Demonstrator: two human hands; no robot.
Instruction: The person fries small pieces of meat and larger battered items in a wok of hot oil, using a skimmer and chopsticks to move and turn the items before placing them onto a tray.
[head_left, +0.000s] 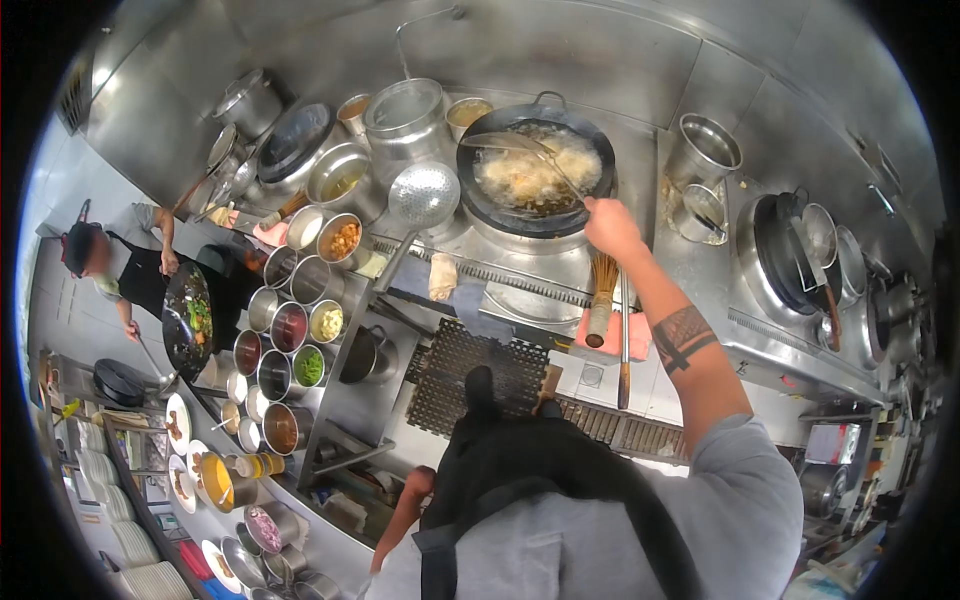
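My right hand (611, 227) grips the thin handle of a metal wok utensil (501, 141), whose broad head lies over the left part of a black wok (537, 222). Pale food (541, 166) fries in the wok in bubbling oil. Low at my left side, by the front of my dark apron, hangs my left hand (421, 480). Its fingers look curled, but I see nothing in them and the palm is hidden. A perforated metal strainer (424, 195) rests left of the wok. Below my right hand lie a bamboo wok brush (601, 296) and a long-handled tool (624, 352).
Steel containers of ingredients (289, 327) crowd the counter at my left. Beyond them a co-worker (142, 262) holds another wok (187, 322) with food. Several plates (178, 424) stand nearby. At the right are a steel pot (709, 144) and stacked woks (772, 251). A black mat (480, 375) covers the floor.
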